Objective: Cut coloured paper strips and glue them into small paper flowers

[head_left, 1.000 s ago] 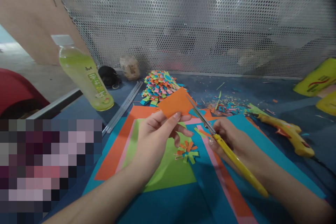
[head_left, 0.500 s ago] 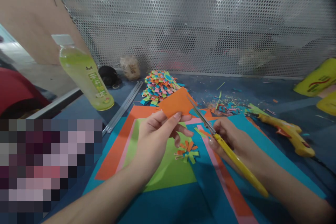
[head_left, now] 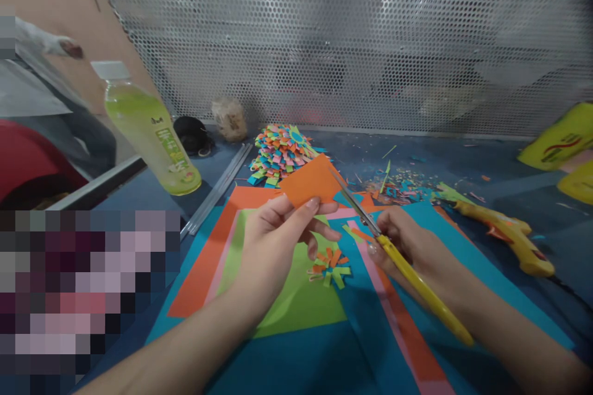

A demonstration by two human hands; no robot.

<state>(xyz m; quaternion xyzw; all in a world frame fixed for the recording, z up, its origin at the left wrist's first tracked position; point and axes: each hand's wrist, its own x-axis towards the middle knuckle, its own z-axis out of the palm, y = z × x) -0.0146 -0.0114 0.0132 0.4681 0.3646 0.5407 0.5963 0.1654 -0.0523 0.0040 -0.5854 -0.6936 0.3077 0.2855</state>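
My left hand pinches the lower edge of an orange paper piece between thumb and fingers. My right hand is closed around yellow-handled scissors, whose blades point up and left to the orange paper's right edge. Below the hands lies a small flower shape of orange and green strips. It rests on layered sheets: a green sheet, an orange sheet and a blue sheet. A long orange and pink strip runs toward the front right.
A drink bottle and clear sticks stand or lie at left. Behind the hands are a fringed multicolour paper bundle and paper scraps. A yellow glue gun lies at right. A person is at far left.
A person has come into view at the far left, behind the bottle. My hands, the orange paper and the scissors have hardly moved.
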